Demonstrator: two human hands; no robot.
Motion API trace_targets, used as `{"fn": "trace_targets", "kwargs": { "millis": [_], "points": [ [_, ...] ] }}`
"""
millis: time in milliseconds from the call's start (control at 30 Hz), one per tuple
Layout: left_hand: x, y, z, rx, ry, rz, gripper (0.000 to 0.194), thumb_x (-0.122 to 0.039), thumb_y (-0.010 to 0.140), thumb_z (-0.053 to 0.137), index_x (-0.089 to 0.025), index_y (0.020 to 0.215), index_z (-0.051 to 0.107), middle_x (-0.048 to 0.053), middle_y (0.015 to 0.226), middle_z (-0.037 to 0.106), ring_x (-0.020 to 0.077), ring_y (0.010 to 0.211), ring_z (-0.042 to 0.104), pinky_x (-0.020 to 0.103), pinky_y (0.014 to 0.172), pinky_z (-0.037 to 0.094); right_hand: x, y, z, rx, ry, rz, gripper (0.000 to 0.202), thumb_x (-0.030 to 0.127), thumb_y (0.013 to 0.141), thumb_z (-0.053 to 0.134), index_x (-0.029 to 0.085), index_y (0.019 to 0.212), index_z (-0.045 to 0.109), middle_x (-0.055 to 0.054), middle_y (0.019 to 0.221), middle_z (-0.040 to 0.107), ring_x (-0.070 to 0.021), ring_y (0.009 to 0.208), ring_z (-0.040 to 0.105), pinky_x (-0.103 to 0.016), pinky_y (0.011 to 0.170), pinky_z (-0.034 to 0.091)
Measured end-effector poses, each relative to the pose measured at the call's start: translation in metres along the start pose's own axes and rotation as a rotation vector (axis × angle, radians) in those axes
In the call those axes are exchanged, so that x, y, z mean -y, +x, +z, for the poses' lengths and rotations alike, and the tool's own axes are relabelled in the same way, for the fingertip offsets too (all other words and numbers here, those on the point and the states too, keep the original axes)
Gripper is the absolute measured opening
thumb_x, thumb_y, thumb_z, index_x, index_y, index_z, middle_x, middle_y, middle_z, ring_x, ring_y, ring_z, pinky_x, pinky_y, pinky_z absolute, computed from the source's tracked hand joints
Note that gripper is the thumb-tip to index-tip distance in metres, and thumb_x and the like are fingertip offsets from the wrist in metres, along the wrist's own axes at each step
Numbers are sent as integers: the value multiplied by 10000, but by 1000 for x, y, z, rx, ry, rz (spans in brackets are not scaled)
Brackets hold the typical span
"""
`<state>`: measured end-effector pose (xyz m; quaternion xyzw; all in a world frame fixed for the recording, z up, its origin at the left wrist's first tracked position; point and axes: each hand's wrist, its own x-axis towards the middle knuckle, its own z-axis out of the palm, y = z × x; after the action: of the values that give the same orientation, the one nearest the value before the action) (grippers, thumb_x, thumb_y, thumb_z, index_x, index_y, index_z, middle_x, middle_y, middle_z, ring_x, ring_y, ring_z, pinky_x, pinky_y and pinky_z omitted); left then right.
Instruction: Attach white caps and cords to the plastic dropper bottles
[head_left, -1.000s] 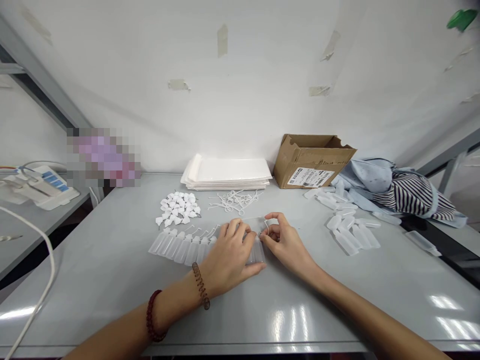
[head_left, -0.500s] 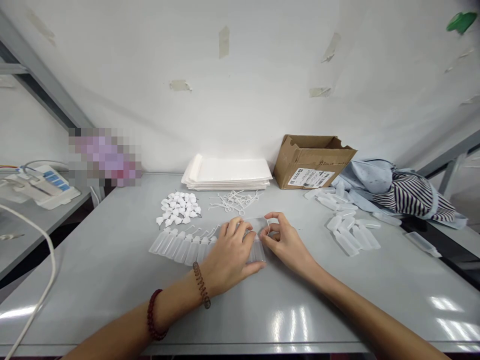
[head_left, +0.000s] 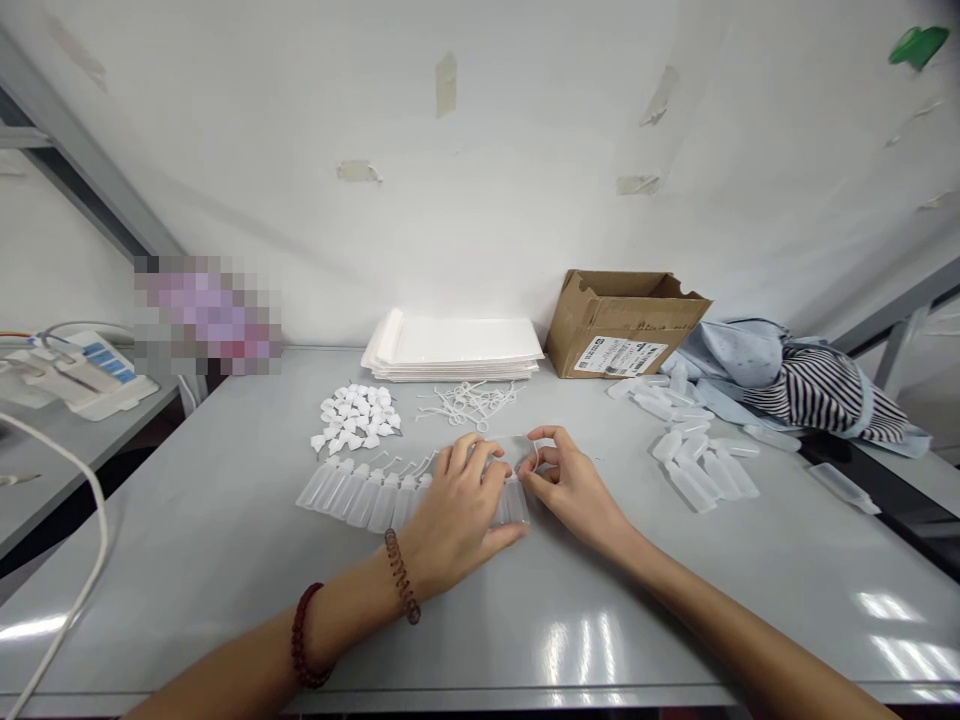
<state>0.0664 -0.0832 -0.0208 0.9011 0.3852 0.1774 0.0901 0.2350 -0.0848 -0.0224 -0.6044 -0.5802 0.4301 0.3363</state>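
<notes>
A row of small translucent plastic squeeze bottles (head_left: 360, 497) lies side by side on the grey table, several with thin white straps sticking up from their necks. My left hand (head_left: 465, 500) rests over the right part of this row, its fingers curled round the end bottles and its thumb at their bases; it hides some of them. At the right end, my right hand (head_left: 570, 482) pinches a thin white strap (head_left: 536, 452) beside the neck of the last bottle (head_left: 513, 500). Whether the strap is fastened there, I cannot tell.
Behind the row lie a pile of white caps (head_left: 356, 415) and a tangle of white looped straps (head_left: 472, 402). White envelopes (head_left: 457, 345) and a cardboard box (head_left: 626, 325) stand by the wall. Loose bottles (head_left: 701, 470) and striped cloth (head_left: 832, 395) are at right.
Both hands keep nearly the same pose and place. The whole view has shifted slightly; no thing has visibly been picked up or let go.
</notes>
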Motion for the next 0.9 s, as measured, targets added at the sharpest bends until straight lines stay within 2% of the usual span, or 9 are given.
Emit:
{"fn": "trace_targets", "kwargs": {
  "millis": [300,667,800,900],
  "points": [
    [0,0,1,17,-32,-23,435,-401,717,742,-140,992,528,127,1160,547,324,1121,431,476,871,430,-3,1,0,12,-9,5,338,249,741,505,208,1053,382,33,765,594,-97,482,422,-252,522,358],
    [0,0,2,26,-41,-24,434,-398,730,727,-146,1018,522,121,1150,543,320,1112,439,475,866,433,-12,4,-3,-98,-168,-41,346,257,722,571,206,1054,490,-63,1152,526,-78,510,447,-290,560,437],
    [0,0,1,32,-48,-24,434,-389,727,731,-147,1021,521,119,1145,544,322,1115,440,475,867,433,-12,3,-4,-98,-184,-51,336,238,720,565,206,1049,504,-58,1157,513,-77,510,434,-289,549,431],
    [0,0,1,25,-49,-22,433,-391,725,731,-154,1019,519,117,1137,546,320,1102,445,475,853,438,-11,3,-3,-98,-194,-74,325,221,716,556,207,1038,513,-40,1068,535,-82,511,428,-284,538,413]
  ]
}}
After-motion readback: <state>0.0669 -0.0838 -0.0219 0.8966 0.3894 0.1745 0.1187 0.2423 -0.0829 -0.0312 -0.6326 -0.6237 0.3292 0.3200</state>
